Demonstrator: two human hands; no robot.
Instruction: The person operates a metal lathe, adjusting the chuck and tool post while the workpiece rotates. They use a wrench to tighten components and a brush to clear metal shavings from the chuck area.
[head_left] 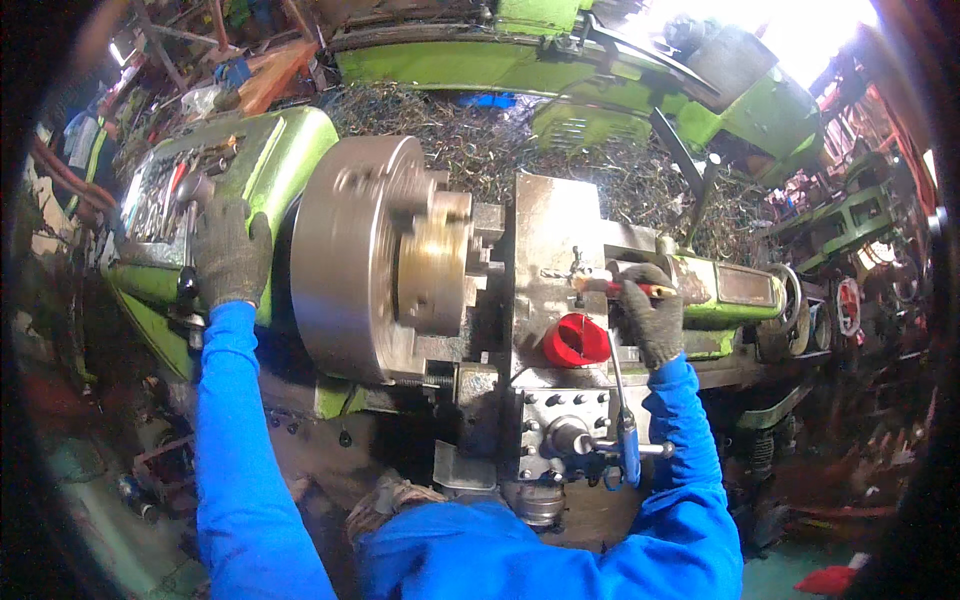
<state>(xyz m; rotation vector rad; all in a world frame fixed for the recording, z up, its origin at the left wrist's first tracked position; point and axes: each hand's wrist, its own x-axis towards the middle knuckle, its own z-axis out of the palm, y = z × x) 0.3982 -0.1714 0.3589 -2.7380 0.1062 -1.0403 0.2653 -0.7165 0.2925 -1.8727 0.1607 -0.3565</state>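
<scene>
Bare dull metal chuck (350, 260); glossy green-painted headstock (285, 140); knitted cloth gloves; seemingly plastic red cup (577, 340).

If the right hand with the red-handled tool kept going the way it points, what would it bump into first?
Probably the grey metal tool post: the right hand aims its red-handled tool leftward at it. Depth is hard to judge.

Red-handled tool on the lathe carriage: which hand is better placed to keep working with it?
Right. The gloved right hand already grips the red-handled tool over the steel carriage, beside the red cup. The gloved left hand is away on the green headstock lever.
</scene>
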